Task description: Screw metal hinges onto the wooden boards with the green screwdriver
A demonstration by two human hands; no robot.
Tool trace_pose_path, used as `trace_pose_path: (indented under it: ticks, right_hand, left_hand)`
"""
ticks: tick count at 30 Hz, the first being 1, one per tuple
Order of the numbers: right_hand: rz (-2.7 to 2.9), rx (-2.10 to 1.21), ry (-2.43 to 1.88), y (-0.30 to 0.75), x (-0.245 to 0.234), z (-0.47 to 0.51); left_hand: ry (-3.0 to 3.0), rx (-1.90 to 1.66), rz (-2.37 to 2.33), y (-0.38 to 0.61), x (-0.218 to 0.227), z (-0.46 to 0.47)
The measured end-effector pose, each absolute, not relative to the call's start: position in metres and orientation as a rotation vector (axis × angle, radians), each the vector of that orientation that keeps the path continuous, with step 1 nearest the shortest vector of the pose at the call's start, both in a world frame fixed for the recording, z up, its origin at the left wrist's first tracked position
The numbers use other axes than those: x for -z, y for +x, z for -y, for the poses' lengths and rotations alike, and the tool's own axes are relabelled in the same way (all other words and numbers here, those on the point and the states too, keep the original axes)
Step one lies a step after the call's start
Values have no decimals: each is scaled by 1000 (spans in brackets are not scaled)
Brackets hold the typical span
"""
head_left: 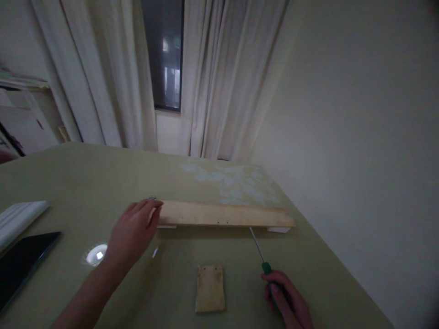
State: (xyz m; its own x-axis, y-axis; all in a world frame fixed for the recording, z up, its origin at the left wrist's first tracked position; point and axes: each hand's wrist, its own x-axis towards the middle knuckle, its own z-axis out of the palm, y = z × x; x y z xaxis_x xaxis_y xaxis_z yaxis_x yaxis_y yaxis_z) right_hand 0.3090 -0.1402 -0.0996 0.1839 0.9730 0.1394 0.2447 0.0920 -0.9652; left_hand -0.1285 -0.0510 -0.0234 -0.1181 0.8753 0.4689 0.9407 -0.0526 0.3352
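The right hand's (287, 298) grip holds a green-handled, thin-shafted screwdriver (258, 246); left of it, a flat wooden piece (210, 290) lies on the smooth tabletop (178, 260). Beyond, the left hand (135, 228), its grip's contents unclear, is at the long, pale plank's (226, 214) left end.

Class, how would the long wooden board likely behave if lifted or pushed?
The long wooden board is probably stiff, since it looks straight along its length. Being flat-faced, it seems unlikely to roll. Lifted only at its left end, by the left hand, it would likely dip at the other, given its length.
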Motion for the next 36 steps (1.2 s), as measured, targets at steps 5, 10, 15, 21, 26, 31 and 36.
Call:
trace_pose_path:
  ticks: [5, 10, 15, 21, 26, 31, 36]
  right_hand:
    - [1368, -830, -1377, 311, 106, 143]
    - [1350, -774, -1416, 311, 105, 145]
    - [1408, -872, -1326, 313, 99, 144]
    - [1317, -862, -1363, 310, 104, 145]
    - [1322, -906, -1337, 306, 100, 145]
    - [1178, -904, -1307, 292, 104, 146]
    - [1216, -808, -1293, 301, 103, 141]
  left_hand:
    - [-2836, 905, 1642, -39, 46, 103]
    - [-3160, 622, 1672, -13, 61, 108]
    - [-3145, 618, 1529, -8, 64, 88]
    - [-2945, 833, 1477, -14, 37, 57]
    - [-2745, 776, 1671, -58, 7, 0]
    - [-2835, 460, 1842, -97, 2, -30]
    - [-2703, 66, 2037, -121, 9, -31]
